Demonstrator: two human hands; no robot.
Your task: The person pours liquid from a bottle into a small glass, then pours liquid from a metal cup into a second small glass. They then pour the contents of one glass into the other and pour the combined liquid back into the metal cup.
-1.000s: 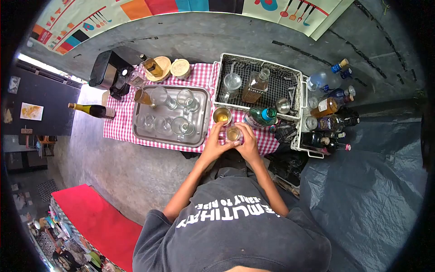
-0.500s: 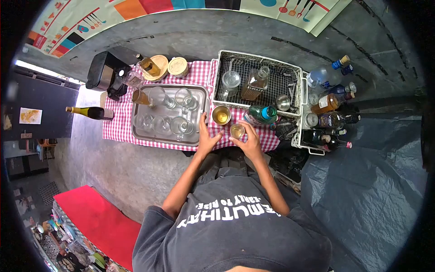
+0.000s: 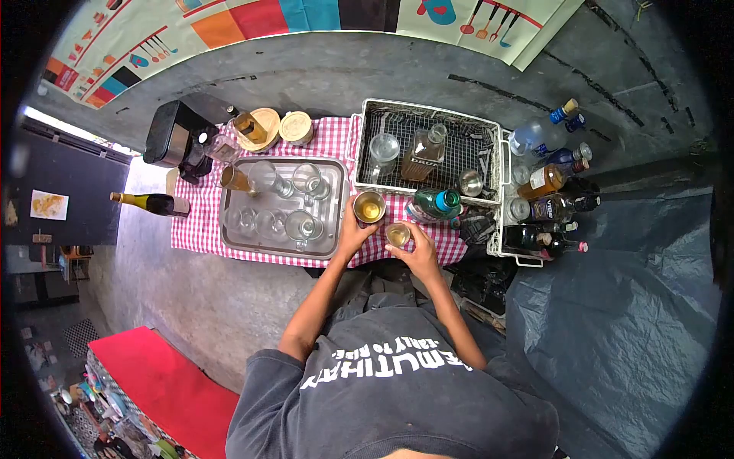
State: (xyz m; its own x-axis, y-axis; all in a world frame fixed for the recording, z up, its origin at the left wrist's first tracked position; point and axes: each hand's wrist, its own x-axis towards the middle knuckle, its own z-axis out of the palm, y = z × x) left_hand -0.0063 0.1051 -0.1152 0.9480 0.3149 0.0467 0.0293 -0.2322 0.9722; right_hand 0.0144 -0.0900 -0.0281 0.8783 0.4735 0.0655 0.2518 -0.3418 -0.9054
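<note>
My left hand (image 3: pixel 353 234) is closed around a metal cup (image 3: pixel 370 207) with amber liquid inside, thumb on its near side. In my right hand (image 3: pixel 421 251) is a small glass (image 3: pixel 397 235) holding pale yellowish liquid, gripped between thumb and fingers. Just beyond my right hand, a green bottle with a blue cap (image 3: pixel 444 202) leans beside the wire basket. To the left of my left hand lies a metal tray (image 3: pixel 336 229) bearing several clear glass mugs (image 3: pixel 303 226) and a glass of brownish liquid (image 3: pixel 235 179). A checked cloth (image 3: pixel 200 229) is under these things.
A white wire basket (image 3: pixel 430 102) holds a brown syrup bottle (image 3: pixel 423 155), a glass mug (image 3: pixel 384 150) and a metal-looking cup (image 3: pixel 470 183). Several bottles (image 3: pixel 547 180) crowd its right side. At the back left are a black machine (image 3: pixel 170 131) and lidded tubs (image 3: pixel 296 128).
My left hand has gone from spread beside the metal cup to closed around it. My right hand still holds the small glass. The camera view has shifted slightly.
</note>
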